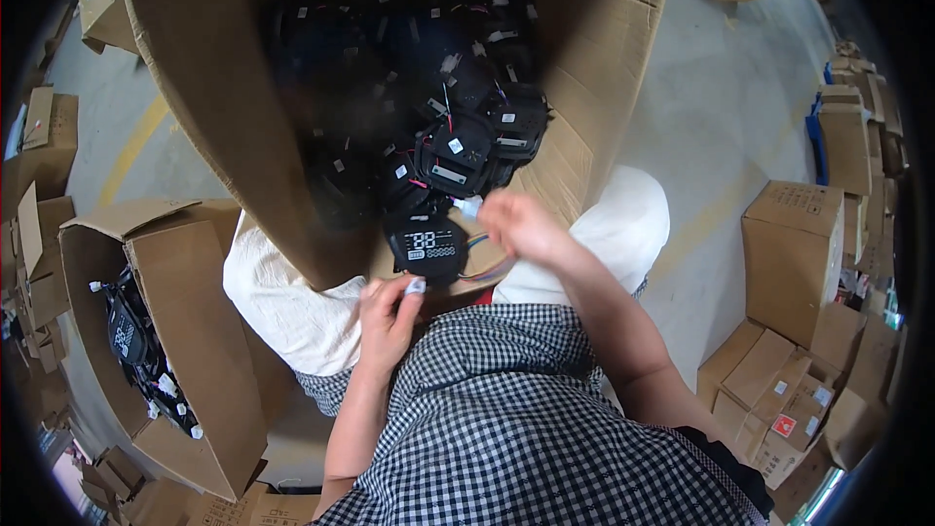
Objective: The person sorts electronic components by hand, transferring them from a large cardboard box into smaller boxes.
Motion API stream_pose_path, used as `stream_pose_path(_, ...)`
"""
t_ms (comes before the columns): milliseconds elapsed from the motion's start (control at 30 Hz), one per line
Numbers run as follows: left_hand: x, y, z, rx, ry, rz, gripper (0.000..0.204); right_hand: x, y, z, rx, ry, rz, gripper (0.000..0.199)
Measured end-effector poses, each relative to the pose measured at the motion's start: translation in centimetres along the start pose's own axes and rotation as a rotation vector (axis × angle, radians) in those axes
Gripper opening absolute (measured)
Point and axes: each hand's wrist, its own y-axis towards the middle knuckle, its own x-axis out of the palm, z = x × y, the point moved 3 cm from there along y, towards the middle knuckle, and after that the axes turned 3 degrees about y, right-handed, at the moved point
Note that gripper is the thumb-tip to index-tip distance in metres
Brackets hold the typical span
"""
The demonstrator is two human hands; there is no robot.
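Note:
A black display unit [427, 244] with lit white digits and bars lies face up at the near edge of the large cardboard box. Just below it, my left hand [388, 319] pinches a small white plug connector [416, 285] between thumb and finger. On the other side, my right hand [526, 226] is closed, its fingertips at a pale white connector [467, 206]. Coloured wires [479, 255] run from the display's right side under my right hand. Beyond it, black units [458, 151] with small white labels and loose leads are piled in the box.
The large cardboard box [604, 88] opens toward me between my knees. At my left stands another box [200, 331] with more black display units [127, 326] and white plugs inside. Cartons [794, 258] are stacked along the right, on a grey floor [696, 151] with yellow lines.

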Motion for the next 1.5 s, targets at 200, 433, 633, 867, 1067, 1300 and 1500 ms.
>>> stream_pose_path(200,-0.8,-0.1,0.7,0.226,-0.608,0.186,0.023,-2.4,12.0,-4.1,-0.135,-0.183,0.327,0.029)
stream_pose_path(433,-0.3,-0.1,-0.8,-0.085,-0.495,0.211,0.019,3.3,6.4,-2.7,-0.625,-0.154,0.483,0.017)
stream_pose_path(633,1.1,1.5,3.2,0.356,-0.018,-0.07,0.039,9.6,-4.1,3.7,-0.577,-0.244,0.145,0.02)
stream_pose_path(867,2.5,-0.5,-1.2,-0.069,-0.483,-0.285,0.023,6.4,-7.4,3.9,-0.649,-0.575,-0.081,0.016)
stream_pose_path(1067,2.6,-0.7,-1.5,0.0,-0.271,-0.393,0.021,4.0,-9.4,-0.6,-0.622,-0.687,0.145,0.011)
stream_pose_path(1300,2.7,-0.1,-0.7,0.106,-0.121,-0.555,0.015,4.5,-8.2,-0.6,-0.776,-1.062,-0.152,0.01)
stream_pose_path(1500,2.6,-0.5,-1.8,-0.083,-0.383,-0.576,0.017,4.5,-7.1,0.2,-0.78,-0.742,-0.109,0.008)
